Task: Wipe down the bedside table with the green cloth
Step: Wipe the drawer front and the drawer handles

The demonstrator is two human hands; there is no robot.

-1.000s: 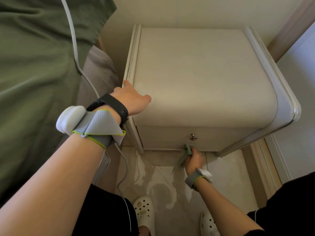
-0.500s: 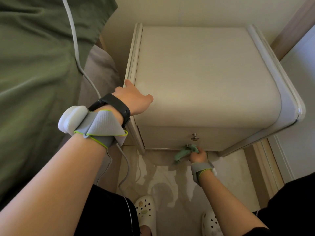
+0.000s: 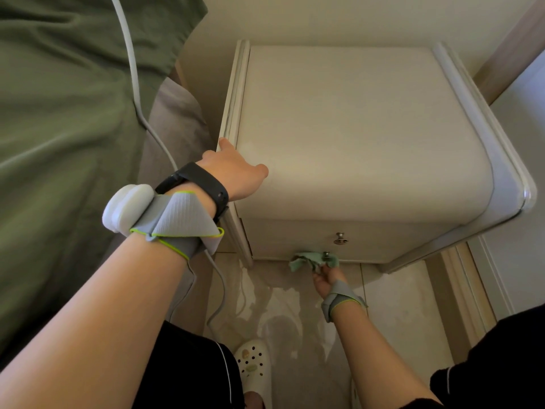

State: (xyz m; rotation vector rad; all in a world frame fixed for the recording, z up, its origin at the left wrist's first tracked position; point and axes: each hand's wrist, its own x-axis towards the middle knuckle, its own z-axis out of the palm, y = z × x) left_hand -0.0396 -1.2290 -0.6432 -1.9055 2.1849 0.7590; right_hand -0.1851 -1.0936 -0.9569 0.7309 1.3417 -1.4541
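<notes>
The cream bedside table [image 3: 368, 128] fills the middle of the view, seen from above. My left hand [image 3: 236, 172] rests flat on its front left corner, fingers spread, holding nothing. Low on the table's front, my right hand [image 3: 324, 280] grips the crumpled green cloth [image 3: 309, 260] and presses it around the lower drawer knob [image 3: 326, 255]. An upper drawer knob [image 3: 340, 239] shows just above the cloth. Part of the cloth is hidden behind the table's front edge.
A bed with an olive green cover [image 3: 65, 128] lies along the left. A white cable [image 3: 138, 93] runs down between bed and table to the floor. Pale glossy floor tiles [image 3: 283, 314] and my white clog [image 3: 253, 367] are below. A wall [image 3: 525, 119] stands at right.
My right hand has turned under the cloth, which now spreads wider across the lower knob. The left hand has stayed on the table corner.
</notes>
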